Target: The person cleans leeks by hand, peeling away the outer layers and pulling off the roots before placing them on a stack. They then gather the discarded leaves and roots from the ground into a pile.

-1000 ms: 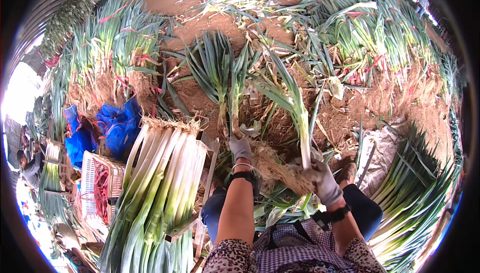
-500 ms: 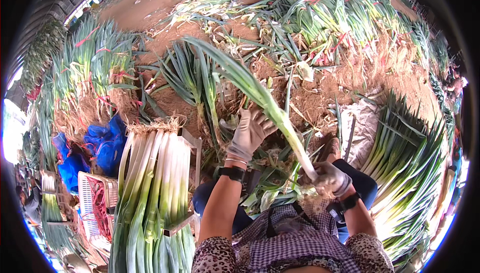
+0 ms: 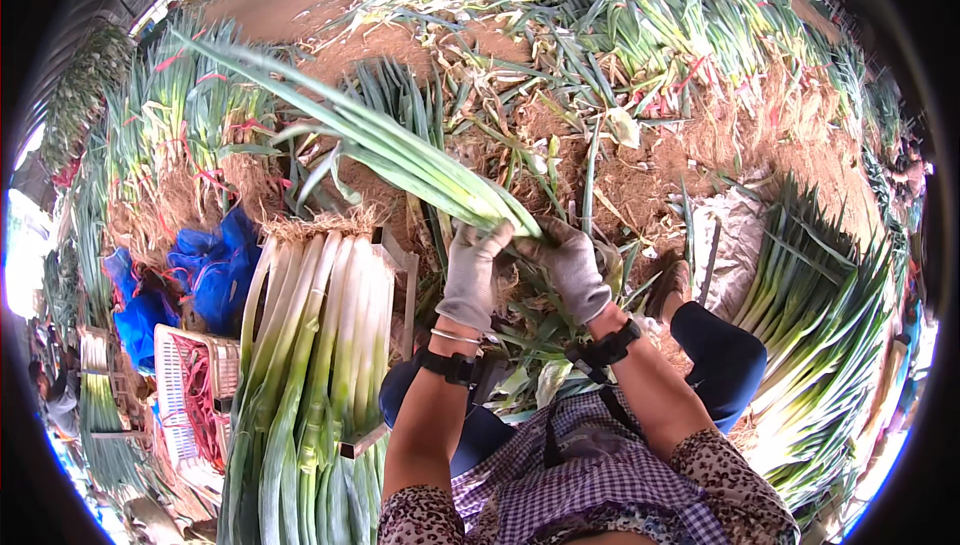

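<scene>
A long green onion (image 3: 430, 175) slants up to the left in front of me, its leaves fanning toward the far left. Around its lower leaf part, my left hand (image 3: 472, 275) in a pale glove is closed. Close beside it, my gloved right hand (image 3: 572, 270) grips the same stalk farther down. The root end is hidden by the hands. Left of my left forearm, trimmed green onions (image 3: 320, 345) lie side by side on a metal-edged stand (image 3: 408, 290), roots away from me. Untrimmed green onions (image 3: 815, 345) are heaped at my right.
A white crate (image 3: 180, 400) with red ties stands left of the stand, by blue bags (image 3: 215, 280). Tied bundles (image 3: 185, 115) stand at far left, more (image 3: 690, 55) at far right. Loose peeled leaves (image 3: 545, 145) litter the dirt. A pale sheet (image 3: 730, 245) lies by my foot.
My right hand has moved left and away from me, up beside the left. The green onion has swung left, and my left hand, spread open before, is now closed on it.
</scene>
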Available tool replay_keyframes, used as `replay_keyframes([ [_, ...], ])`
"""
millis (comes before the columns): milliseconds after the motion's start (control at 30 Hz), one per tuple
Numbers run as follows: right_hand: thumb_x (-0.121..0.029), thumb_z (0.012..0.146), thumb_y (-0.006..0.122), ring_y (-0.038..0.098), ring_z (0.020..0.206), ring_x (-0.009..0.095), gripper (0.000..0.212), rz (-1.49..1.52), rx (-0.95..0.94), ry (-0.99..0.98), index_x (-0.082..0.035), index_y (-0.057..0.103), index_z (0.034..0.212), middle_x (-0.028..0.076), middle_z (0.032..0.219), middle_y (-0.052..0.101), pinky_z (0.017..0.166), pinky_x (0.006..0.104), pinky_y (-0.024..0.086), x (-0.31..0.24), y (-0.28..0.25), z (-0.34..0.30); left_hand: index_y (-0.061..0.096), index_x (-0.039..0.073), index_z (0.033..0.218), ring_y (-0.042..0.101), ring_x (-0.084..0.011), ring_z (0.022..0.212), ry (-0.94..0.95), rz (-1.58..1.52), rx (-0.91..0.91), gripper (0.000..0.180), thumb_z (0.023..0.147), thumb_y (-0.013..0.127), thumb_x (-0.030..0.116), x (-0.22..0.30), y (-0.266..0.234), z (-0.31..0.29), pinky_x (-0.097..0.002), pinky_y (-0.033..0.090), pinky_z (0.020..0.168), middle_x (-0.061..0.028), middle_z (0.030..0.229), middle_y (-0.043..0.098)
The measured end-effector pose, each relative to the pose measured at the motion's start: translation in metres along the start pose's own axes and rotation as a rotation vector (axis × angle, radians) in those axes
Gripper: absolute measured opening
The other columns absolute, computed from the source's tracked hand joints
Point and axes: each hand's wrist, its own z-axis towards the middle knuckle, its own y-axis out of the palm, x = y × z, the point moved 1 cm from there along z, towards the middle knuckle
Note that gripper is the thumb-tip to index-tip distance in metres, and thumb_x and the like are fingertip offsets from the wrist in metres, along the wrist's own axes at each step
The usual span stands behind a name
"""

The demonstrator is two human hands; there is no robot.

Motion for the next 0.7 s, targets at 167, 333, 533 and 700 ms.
replay_keyframes([
  [167,-0.014,0.085,0.068,0.056,0.077,0.007,0.033,0.196,0.001,0.149,0.004,0.060,0.111,0.002,0.091,0.064,0.067,0.0217,0.047,-0.008,0.015,-0.010,0.062,0.000,0.104,0.060,-0.0101,0.077,0.000,-0.036,0.144,0.024,0.081,0.069,0.004,0.013,-0.008,-0.002,-0.0245,0.048,0.070,-0.0023,0.091,0.065],
  [333,-0.018,0.088,0.064,0.054,0.067,0.006,0.026,0.258,0.080,0.168,0.003,0.063,0.103,0.000,0.082,0.062,0.058,0.0220,0.044,0.030,0.007,-0.012,0.062,-0.001,0.102,0.060,-0.0102,0.073,0.031,-0.097,0.245,0.020,0.082,0.067,0.002,0.011,0.000,-0.012,-0.0240,0.048,0.066,-0.0032,0.088,0.064],
  [533,-0.029,0.083,0.063,0.061,0.060,0.028,0.027,-0.693,0.293,0.164,-0.003,0.066,0.087,0.018,0.067,0.062,0.058,0.0399,0.047,0.101,-0.052,-0.046,0.061,-0.002,0.100,0.062,-0.0135,0.075,0.120,-0.054,0.187,0.022,0.079,0.067,-0.005,0.003,-0.007,-0.019,-0.0267,0.051,0.070,-0.0061,0.089,0.065],
  [700,-0.031,0.084,0.055,0.063,0.074,0.039,0.029,-1.185,0.243,0.066,-0.004,0.064,0.077,0.020,0.077,0.064,0.066,0.0494,0.048,0.144,-0.084,-0.060,0.064,-0.004,0.097,0.062,-0.0136,0.076,0.032,0.064,0.305,0.020,0.077,0.067,-0.007,-0.012,0.002,-0.026,-0.0262,0.051,0.073,-0.0064,0.088,0.066],
])
